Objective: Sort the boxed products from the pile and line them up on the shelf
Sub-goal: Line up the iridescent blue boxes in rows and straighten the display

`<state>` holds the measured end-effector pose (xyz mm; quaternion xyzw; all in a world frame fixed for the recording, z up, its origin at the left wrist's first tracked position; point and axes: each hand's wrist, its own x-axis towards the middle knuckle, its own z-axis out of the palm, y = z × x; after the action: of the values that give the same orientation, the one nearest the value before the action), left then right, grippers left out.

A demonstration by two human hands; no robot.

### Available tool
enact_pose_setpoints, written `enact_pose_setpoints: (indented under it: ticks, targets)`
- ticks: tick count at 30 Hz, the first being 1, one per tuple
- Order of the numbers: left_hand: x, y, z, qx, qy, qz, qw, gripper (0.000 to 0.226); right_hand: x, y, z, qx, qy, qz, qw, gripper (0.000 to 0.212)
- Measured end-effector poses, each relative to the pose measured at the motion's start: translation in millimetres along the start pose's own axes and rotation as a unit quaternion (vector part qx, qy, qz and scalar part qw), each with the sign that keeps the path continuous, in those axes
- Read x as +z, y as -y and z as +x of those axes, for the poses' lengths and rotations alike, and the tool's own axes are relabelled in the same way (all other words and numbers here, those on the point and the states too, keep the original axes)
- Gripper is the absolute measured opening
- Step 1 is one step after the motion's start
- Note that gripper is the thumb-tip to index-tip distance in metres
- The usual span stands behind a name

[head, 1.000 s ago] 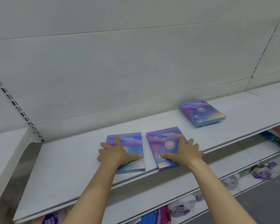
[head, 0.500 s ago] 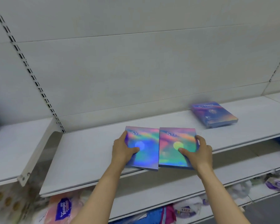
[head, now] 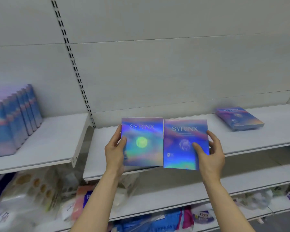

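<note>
I hold two flat holographic boxes marked SYRINX upright, side by side, in front of the white shelf [head: 174, 114]. My left hand [head: 115, 148] grips the left box [head: 143, 143] by its left edge. My right hand [head: 209, 153] grips the right box [head: 182, 144], thumb on its front. A third SYRINX box [head: 238, 118] lies flat on the shelf at the right. On the neighbouring shelf to the left [head: 57, 139] stands a row of several matching boxes [head: 15, 118] on edge.
A slotted upright rail [head: 72, 61] divides the two shelf bays. Lower shelves [head: 174, 193] hold bagged goods and packets, blurred. The white back panel rises behind everything.
Both boxes lay flat on the shelf under my palms; now they are lifted and tilted upright in my hands. My view has swung left, revealing the row of standing boxes.
</note>
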<state>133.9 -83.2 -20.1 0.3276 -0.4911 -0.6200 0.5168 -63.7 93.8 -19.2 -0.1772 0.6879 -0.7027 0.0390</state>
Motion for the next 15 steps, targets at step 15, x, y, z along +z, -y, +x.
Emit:
enact_pose_setpoints:
  ticks: [15]
  targets:
    - [-202,-111,-27,0.083,-0.093,-0.049,0.991,0.045,108,72,-178,-0.053,0.067,0.103,0.991,0.06]
